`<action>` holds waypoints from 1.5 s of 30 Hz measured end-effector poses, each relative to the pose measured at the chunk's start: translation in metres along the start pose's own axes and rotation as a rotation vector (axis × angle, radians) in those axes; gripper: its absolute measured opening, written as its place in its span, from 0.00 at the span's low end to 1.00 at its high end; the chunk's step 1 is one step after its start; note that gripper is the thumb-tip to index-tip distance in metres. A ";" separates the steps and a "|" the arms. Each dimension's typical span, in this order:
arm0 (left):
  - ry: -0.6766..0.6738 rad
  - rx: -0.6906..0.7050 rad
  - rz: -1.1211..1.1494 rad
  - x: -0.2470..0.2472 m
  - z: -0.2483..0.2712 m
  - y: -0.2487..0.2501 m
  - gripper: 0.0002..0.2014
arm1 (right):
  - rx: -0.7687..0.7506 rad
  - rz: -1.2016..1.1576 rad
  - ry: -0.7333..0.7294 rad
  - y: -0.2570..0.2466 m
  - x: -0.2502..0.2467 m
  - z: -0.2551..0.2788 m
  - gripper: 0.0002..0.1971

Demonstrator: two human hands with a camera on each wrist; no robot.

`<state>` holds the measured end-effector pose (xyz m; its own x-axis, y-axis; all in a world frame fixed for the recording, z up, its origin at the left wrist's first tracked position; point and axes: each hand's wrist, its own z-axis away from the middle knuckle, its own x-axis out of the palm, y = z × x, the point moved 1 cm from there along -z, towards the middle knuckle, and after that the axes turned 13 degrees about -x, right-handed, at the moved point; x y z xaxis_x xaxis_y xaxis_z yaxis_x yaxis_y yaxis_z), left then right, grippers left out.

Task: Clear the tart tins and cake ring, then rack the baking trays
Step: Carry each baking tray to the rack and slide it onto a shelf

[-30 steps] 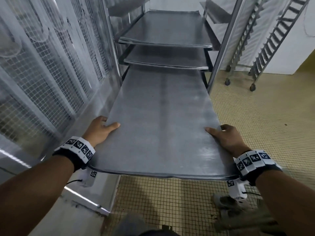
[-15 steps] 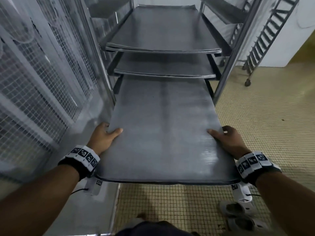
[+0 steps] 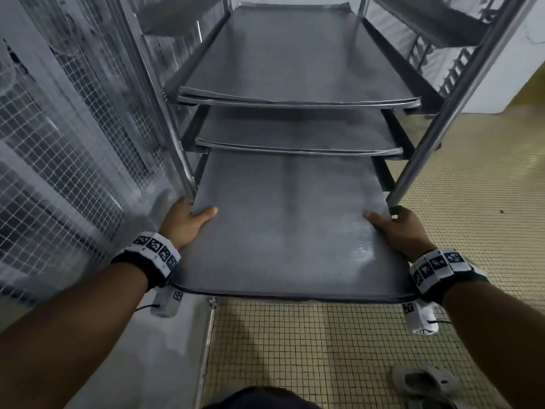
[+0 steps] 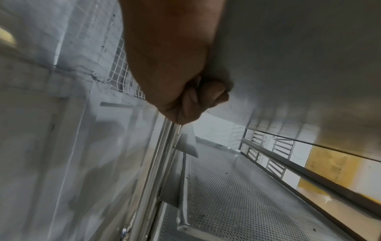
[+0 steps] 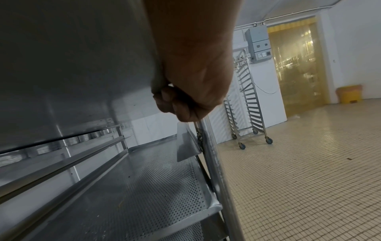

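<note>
I hold a flat grey baking tray [image 3: 289, 225] level, its far end slid between the uprights of a steel trolley rack [image 3: 436, 137]. My left hand [image 3: 188, 219] grips the tray's left edge, thumb on top and fingers [image 4: 198, 99] curled underneath. My right hand [image 3: 395, 228] grips the right edge the same way, fingers [image 5: 171, 102] curled below the tray's underside [image 5: 82, 65]. Two more trays sit on the runners above: one [image 3: 295, 131] just over mine, another [image 3: 289, 60] higher. A perforated tray [image 5: 148, 187] lies on the level beneath.
A wire-mesh wall [image 3: 59, 137] runs close along my left. Tiled floor [image 3: 472, 202] opens to the right. Two empty wheeled racks [image 5: 249, 104] stand by a white wall near a yellow strip curtain [image 5: 296, 65]. A yellow bin [image 5: 348, 94] sits in the far corner. A shoe [image 3: 424, 385] lies by my feet.
The tray has slid further into the rack, and both hands have come up close to the rack's front uprights. My grip on both edges is unchanged.
</note>
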<state>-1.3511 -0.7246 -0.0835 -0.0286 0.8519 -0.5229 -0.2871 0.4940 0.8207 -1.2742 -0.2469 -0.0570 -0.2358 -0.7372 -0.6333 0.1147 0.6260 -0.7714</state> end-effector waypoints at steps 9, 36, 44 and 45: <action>0.029 -0.011 -0.159 -0.003 -0.018 0.015 0.30 | 0.009 0.087 0.039 -0.010 0.002 -0.018 0.28; -0.149 0.143 -0.949 0.005 0.141 0.033 0.30 | -0.438 0.627 -0.405 -0.060 -0.009 0.101 0.27; -0.157 0.287 -0.875 0.048 0.187 0.040 0.31 | -0.625 0.568 -0.463 -0.073 0.029 0.141 0.38; -0.170 0.285 -0.875 0.051 0.190 0.038 0.35 | -0.643 0.577 -0.473 -0.071 0.030 0.143 0.40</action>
<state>-1.1819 -0.6292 -0.0357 0.2336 0.1599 -0.9591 0.1061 0.9763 0.1886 -1.1514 -0.3495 -0.0300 0.1176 -0.2129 -0.9700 -0.4889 0.8378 -0.2431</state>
